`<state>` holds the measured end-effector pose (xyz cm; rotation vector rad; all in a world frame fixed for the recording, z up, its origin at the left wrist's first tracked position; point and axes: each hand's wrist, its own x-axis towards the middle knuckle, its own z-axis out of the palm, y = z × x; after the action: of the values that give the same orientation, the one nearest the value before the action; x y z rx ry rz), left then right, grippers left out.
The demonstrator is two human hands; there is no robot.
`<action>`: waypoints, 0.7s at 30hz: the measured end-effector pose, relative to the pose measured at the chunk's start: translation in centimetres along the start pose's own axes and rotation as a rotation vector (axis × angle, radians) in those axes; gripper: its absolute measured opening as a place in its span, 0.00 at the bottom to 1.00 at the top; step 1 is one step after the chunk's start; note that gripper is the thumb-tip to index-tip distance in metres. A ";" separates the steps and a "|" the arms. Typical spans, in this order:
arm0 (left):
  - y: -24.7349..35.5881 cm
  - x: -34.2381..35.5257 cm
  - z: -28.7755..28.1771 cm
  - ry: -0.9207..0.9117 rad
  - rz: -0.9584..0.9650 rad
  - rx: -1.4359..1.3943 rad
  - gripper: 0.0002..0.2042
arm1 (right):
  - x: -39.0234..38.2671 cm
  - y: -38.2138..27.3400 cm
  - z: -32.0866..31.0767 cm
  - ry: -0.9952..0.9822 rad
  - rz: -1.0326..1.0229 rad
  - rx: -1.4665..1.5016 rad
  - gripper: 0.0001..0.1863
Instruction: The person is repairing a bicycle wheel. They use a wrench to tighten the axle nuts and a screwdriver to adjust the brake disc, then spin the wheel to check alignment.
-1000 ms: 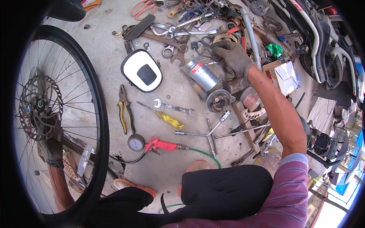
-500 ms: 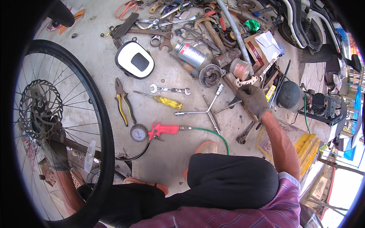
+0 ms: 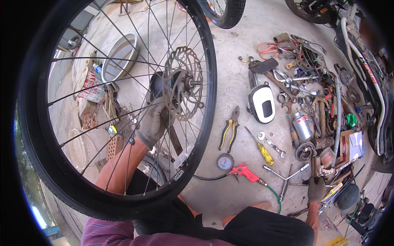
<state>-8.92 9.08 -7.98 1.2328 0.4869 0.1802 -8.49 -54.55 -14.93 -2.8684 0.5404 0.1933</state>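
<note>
A bicycle wheel with a black tyre (image 3: 210, 82) stands tilted on my left. My left hand (image 3: 151, 125), in a grey glove, shows through its spokes, fingers closed round the hub beside the brake disc (image 3: 171, 78); the disc hides some fingertips. Far to the right, my gloved right hand (image 3: 316, 190) is closed at the near edge of the tool pile, beside an upright brown bar (image 3: 314, 166). Whatever it grips is hidden. Between my hands lie a red inflator gun (image 3: 245, 172) with a round gauge (image 3: 225, 162), pliers (image 3: 229, 129), a yellow-handled screwdriver (image 3: 264, 151) and an open-end wrench (image 3: 271, 144).
A three-armed socket wrench (image 3: 287, 176) lies left of my right hand. Behind it are a spray can (image 3: 302, 127), a white-and-black case (image 3: 262, 104) and heaped tools. A grey basin (image 3: 119, 57) shows through the spokes. A motorbike (image 3: 363, 78) stands at the far right.
My view has swung left, so the tools appear farther right. The wheel looks larger and nearer, with my left hand at its hub. My right hand remains by the tool pile.
</note>
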 end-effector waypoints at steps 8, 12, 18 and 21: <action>1.5 -0.2 3.2 0.140 -0.052 0.058 0.14 | -2.5 -10.5 -4.4 -0.255 -0.375 0.657 0.09; 2.0 0.0 3.8 0.124 -0.044 0.131 0.12 | -2.5 -21.3 -7.8 -0.737 -0.578 0.837 0.13; 2.0 -0.2 3.9 0.104 -0.102 0.133 0.13 | -4.5 -35.2 -6.8 -0.614 -1.287 0.551 0.16; 1.9 -0.1 3.5 0.094 -0.068 0.138 0.13 | -5.2 -38.1 -6.1 -0.848 -1.121 0.621 0.17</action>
<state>-7.17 6.68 -5.30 1.3451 0.6302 0.1488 1.42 -19.52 -1.08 -1.8214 -0.9505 0.7768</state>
